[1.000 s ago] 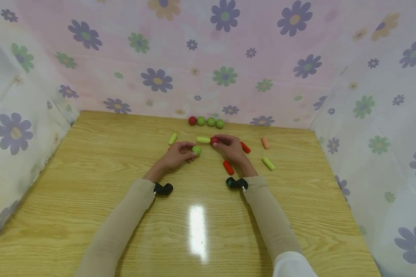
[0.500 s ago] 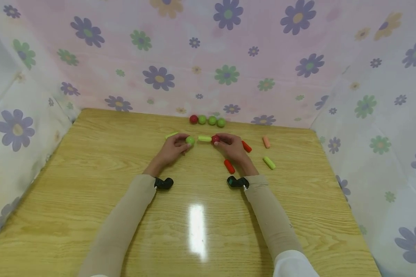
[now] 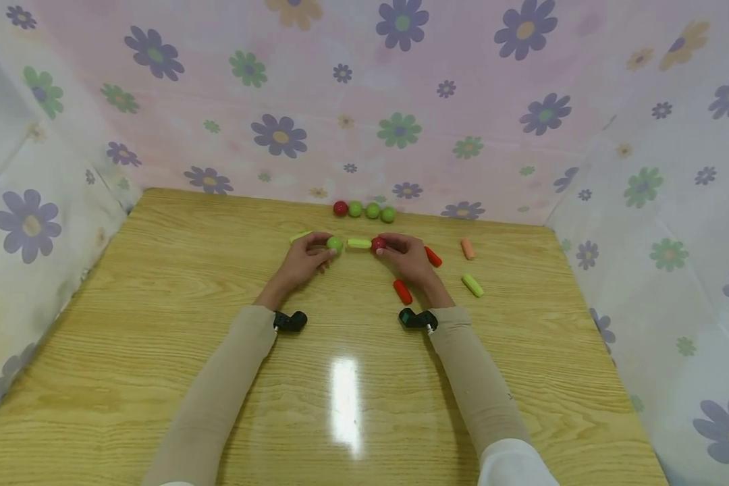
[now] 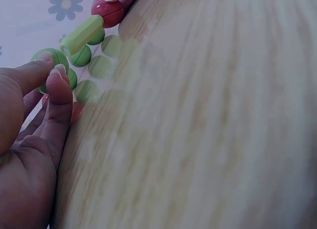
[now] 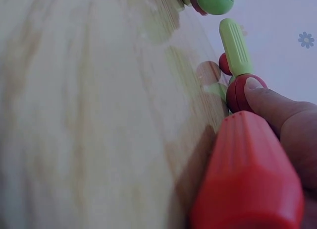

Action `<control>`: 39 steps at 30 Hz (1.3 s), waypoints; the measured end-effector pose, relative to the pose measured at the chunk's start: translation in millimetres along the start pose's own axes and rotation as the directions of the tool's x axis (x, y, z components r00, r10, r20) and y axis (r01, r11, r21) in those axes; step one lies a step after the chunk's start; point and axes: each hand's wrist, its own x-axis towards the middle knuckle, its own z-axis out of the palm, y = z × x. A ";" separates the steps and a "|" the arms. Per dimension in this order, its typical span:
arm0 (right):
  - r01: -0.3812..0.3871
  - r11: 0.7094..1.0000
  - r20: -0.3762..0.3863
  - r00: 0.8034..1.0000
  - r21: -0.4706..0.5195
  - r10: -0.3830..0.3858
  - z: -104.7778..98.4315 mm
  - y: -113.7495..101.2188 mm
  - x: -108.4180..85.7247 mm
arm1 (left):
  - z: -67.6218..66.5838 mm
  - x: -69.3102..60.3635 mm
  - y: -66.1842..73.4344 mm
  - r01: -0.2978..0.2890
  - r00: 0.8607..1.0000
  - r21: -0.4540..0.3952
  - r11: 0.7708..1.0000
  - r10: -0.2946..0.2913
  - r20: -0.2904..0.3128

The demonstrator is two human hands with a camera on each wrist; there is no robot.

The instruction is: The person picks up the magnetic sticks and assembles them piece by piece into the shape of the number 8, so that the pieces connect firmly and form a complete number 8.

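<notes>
Between the fingers and thumb of my left hand (image 3: pixel 302 260) is a green ball (image 3: pixel 335 244). My right hand (image 3: pixel 406 256) pinches a red ball (image 3: pixel 378 244). A yellow-green ridged rod (image 3: pixel 359 244) sticks out from the red ball toward the left hand, joined to it. In the left wrist view the rod's free end (image 4: pixel 65 46) shows a small hole and stands a little apart from the green ball. Partly hidden behind the left hand lies another yellow-green rod (image 3: pixel 300 237). In the right wrist view a red rod (image 5: pixel 245 174) lies close below the right hand.
Along the table's back edge stand a red ball (image 3: pixel 340 208) and three green balls (image 3: pixel 372 211) in a row. Right of the right hand lie red rods (image 3: pixel 403 291), an orange rod (image 3: pixel 467 248) and a yellow-green rod (image 3: pixel 472 285). Flowered cloth (image 3: pixel 340 108) walls the wooden table.
My left hand has moved back and slightly left with the green ball, covering more of the rod behind it. The right hand stays in place with the red ball and rod.
</notes>
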 end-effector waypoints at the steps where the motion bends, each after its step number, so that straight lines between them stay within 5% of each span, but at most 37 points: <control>1: 0.000 1.000 0.000 1.000 0.001 0.000 0.0 0.0 0.0 | 0.3 0.0 0.2 0.001 1.000 0.000 1.000 -0.001 -0.001; 39: 0.037 0.999 0.021 0.999 -0.019 -0.036 -2.1 1.2 2.5 | 4.1 -1.8 7.8 0.040 0.999 0.040 0.998 -0.040 -0.005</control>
